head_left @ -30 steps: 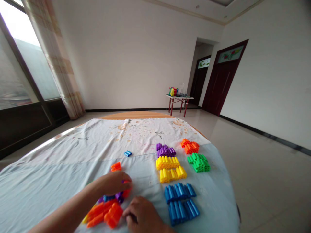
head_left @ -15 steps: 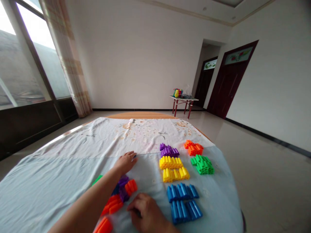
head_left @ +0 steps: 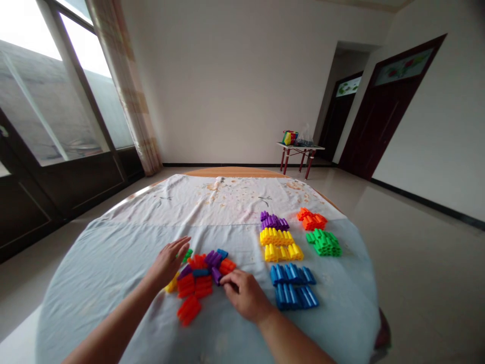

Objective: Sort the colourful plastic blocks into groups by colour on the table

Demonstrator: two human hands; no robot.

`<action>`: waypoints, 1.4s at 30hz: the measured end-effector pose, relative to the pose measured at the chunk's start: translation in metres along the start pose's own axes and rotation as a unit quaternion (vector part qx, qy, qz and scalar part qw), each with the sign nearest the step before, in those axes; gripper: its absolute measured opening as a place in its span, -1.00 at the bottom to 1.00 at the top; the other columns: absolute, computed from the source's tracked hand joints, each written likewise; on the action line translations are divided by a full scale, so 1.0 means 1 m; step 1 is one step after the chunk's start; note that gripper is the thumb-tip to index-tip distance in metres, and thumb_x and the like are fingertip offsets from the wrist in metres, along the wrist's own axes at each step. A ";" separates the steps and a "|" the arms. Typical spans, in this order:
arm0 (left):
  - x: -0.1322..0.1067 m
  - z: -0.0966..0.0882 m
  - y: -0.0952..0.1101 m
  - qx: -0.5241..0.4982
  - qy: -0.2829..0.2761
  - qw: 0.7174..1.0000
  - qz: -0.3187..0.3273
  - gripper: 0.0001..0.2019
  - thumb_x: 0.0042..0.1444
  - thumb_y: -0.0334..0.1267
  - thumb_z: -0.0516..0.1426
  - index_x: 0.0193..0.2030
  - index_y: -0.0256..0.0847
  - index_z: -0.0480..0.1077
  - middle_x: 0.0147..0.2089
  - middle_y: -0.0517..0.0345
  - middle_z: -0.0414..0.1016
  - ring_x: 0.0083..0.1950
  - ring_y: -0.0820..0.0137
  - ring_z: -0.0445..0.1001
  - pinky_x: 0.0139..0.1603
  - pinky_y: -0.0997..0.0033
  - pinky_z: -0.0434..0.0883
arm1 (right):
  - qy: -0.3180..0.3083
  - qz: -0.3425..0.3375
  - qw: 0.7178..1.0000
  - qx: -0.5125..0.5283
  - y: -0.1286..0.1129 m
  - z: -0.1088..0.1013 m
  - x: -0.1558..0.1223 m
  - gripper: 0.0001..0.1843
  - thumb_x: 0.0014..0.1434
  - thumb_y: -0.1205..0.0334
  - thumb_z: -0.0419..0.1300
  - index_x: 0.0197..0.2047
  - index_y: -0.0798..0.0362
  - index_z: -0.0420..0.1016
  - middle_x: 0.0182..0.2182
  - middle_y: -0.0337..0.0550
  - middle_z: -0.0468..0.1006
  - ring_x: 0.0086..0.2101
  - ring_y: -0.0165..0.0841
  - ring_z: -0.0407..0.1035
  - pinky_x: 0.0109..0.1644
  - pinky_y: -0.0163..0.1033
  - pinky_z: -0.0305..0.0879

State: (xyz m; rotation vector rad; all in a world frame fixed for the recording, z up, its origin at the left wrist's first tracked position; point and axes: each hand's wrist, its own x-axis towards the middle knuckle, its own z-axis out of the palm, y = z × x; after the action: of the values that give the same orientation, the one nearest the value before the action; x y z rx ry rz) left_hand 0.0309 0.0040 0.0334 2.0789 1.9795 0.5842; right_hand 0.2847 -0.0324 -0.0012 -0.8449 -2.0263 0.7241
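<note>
A mixed pile of coloured plastic tube-shaped blocks lies on the cloth in front of me, with orange blocks (head_left: 186,285), purple blocks (head_left: 214,258), a blue block (head_left: 200,272) and partly hidden yellow and green ones. Over the pile's left side is my left hand (head_left: 170,259), its fingers stretched out and holding nothing. My right hand (head_left: 244,294) is at the pile's right edge, thumb and fingers pinched at the end of a purple block (head_left: 216,275). One orange block (head_left: 188,310) lies nearest me.
To the right stand sorted groups: purple (head_left: 275,222), yellow (head_left: 278,244), blue (head_left: 293,285), orange (head_left: 312,219) and green (head_left: 324,242). A cloth (head_left: 125,247) covers the round table. Farther off, a small table (head_left: 301,147) carries a colourful bag and a plastic bag.
My left hand has drawn back left from beyond the pile, uncovering more of it. My right hand has moved forward to the purple block. The camera view has shifted.
</note>
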 end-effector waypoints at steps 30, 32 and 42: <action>-0.028 0.026 -0.023 0.147 0.102 0.964 -0.196 -0.47 0.17 -0.04 -0.19 0.13 -0.25 0.29 0.27 -0.07 0.20 0.30 0.17 0.08 0.29 -0.03 -0.05 | 0.088 -0.078 0.992 -0.035 -0.006 -0.002 -0.005 -0.75 0.17 0.45 0.01 -0.14 0.03 0.41 -0.23 -0.11 0.45 -0.16 -0.31 0.32 0.04 -0.09 0.23; -0.028 0.027 -0.021 0.157 0.105 0.963 -0.195 -0.48 0.17 -0.05 -0.19 0.13 -0.25 0.29 0.26 -0.05 0.21 0.30 0.19 0.08 0.29 0.01 -0.04 | 0.053 -0.101 0.993 -0.030 -0.014 0.000 -0.008 -0.75 0.16 0.45 0.03 -0.13 0.01 0.40 -0.24 -0.14 0.48 -0.16 -0.32 0.32 0.06 -0.09 0.22; -0.031 0.028 -0.014 0.182 0.123 0.956 -0.197 -0.53 0.17 -0.09 -0.18 0.10 -0.20 0.32 0.22 0.02 0.27 0.26 0.23 0.15 0.27 0.14 0.03 | -0.209 -0.141 0.966 -0.062 -0.036 0.011 -0.023 -0.42 0.17 0.24 0.11 0.25 -0.02 0.10 0.16 -0.15 0.26 0.14 -0.22 0.07 0.25 -0.06 -0.01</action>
State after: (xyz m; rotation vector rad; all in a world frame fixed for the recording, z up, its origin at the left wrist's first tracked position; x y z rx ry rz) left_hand 0.0292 -0.0225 -0.0016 1.7678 2.7314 0.4392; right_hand 0.2749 -0.0740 0.0086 -0.4774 -2.5270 0.6578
